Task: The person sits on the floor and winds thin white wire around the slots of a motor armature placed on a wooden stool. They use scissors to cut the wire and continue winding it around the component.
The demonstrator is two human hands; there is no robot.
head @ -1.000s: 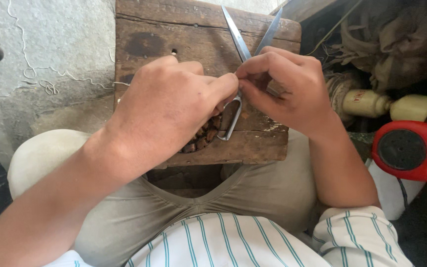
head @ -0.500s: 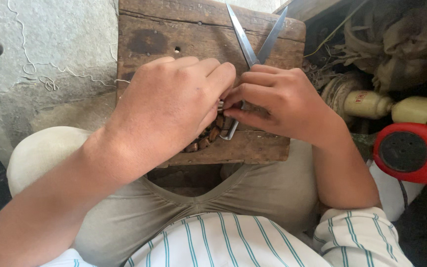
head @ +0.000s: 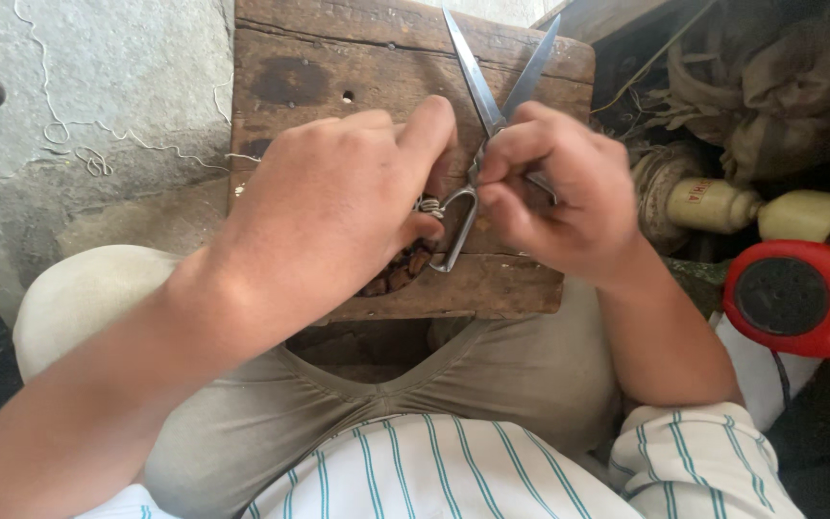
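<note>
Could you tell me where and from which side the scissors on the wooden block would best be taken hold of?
Probably at the handle loops: the scissors lie with open blades pointing away and loops toward the person. The visible metal loop sits between the left hand and the right hand, over the wooden block. Coming from the near side keeps the grip clear of the blade tips.

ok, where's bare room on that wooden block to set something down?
Bare wood on the wooden block lies along its far-left part, above the left hand and left of the open scissors. The near middle is crowded: both hands, right hand, and dark brown bits.
</note>
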